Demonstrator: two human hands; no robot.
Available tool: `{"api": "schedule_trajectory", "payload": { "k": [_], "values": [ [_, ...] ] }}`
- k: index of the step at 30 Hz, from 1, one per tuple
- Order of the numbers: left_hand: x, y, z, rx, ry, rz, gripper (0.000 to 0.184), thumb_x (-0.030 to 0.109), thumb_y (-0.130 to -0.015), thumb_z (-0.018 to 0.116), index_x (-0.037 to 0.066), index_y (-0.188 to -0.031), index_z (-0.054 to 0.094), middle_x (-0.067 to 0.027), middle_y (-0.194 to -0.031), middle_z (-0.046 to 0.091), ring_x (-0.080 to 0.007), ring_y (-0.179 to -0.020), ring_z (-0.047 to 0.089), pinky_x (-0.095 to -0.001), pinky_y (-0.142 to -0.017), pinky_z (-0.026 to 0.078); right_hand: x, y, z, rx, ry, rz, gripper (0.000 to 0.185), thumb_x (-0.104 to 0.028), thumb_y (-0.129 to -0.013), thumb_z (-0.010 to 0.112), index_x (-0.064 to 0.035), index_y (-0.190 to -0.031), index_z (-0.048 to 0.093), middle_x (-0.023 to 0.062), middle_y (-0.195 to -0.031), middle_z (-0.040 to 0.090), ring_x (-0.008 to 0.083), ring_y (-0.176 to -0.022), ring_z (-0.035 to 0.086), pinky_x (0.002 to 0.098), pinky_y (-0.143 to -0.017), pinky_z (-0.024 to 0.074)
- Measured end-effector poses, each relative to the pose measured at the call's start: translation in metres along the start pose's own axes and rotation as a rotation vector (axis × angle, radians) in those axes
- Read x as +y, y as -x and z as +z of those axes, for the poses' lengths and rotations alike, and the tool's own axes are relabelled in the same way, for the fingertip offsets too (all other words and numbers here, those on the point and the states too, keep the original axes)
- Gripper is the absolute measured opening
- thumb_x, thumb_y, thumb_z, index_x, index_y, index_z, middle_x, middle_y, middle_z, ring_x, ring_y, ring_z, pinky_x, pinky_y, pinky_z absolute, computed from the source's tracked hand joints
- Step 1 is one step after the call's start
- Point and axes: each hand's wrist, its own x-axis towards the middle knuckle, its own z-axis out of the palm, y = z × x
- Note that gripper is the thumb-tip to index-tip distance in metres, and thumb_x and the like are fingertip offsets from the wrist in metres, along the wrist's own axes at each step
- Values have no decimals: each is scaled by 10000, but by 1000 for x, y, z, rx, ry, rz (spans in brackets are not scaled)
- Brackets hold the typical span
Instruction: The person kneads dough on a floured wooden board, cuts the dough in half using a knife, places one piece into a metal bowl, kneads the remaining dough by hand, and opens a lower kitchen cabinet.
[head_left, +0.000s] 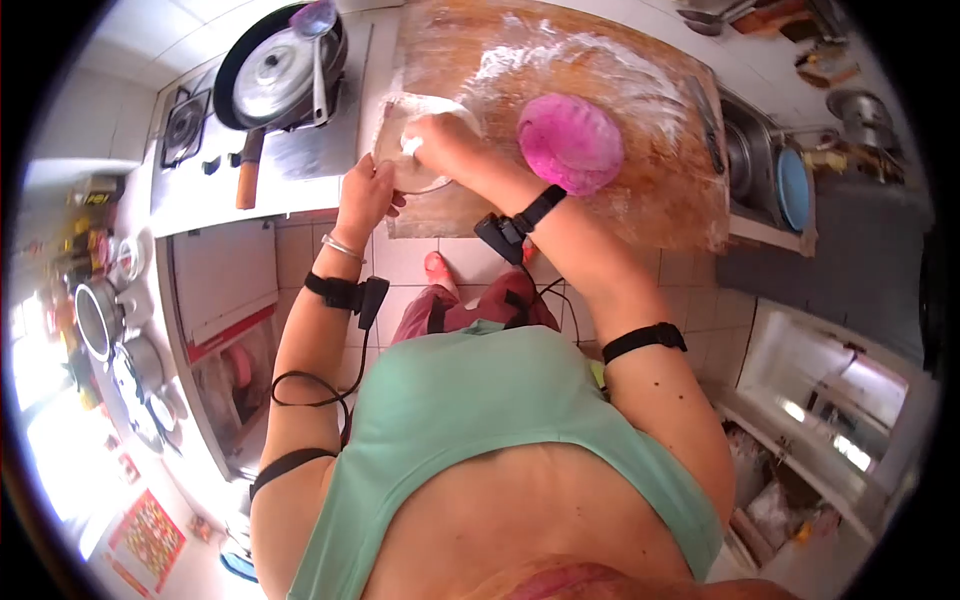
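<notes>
A pale, cream-coloured container [397, 112], a bowl or an open bag, rests at the left end of a floured wooden board [470, 210]. My left hand [368, 195] is at its near left rim, thumb up along the edge and fingers curled beneath. Over the container's opening is my right hand [445, 142], fingers closed and pointing down into it. Something small and white [411, 146] shows at these fingers; its kind is unclear. To the right of my right forearm, a pink bowl [570, 145] sits on the board.
A lidded frying pan [275, 80] stands on the stove [340, 130] at left, a ladle [319, 80] across its lid and its wooden handle [248, 175] jutting toward me. A knife [706, 125] lies along the board's right edge. Beyond are a sink [745, 165] and blue basin [793, 190].
</notes>
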Motion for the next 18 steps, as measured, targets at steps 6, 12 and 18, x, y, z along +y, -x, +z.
{"api": "schedule_trajectory", "payload": {
  "k": [6,12,18],
  "values": [
    [-20,-6,-18,0,144,32,307,218,-1037,523,-67,-1083,626,-147,-775,725,-202,-603,720,-326,-484,581,46,83,-150,395,-325,441,224,-162,-941,785,-47,-1133,803,116,-949,813,156,-827,764,325,-726,598],
    [-77,-22,-46,106,249,-80,369,238,-1052,508,-90,-1180,617,-177,-899,757,-212,-655,740,-321,-539,622,103,114,-189,282,116,456,260,-172,-954,705,-67,-1171,802,179,-1060,801,265,-957,780,381,-855,590],
    [-81,-20,-51,223,361,-143,405,287,-1020,538,-75,-1159,654,-173,-927,764,-222,-747,737,-332,-652,613,168,132,-286,692,66,595,309,-228,-1030,637,-15,-1215,765,160,-983,808,208,-871,763,353,-787,576]
  ]
}}
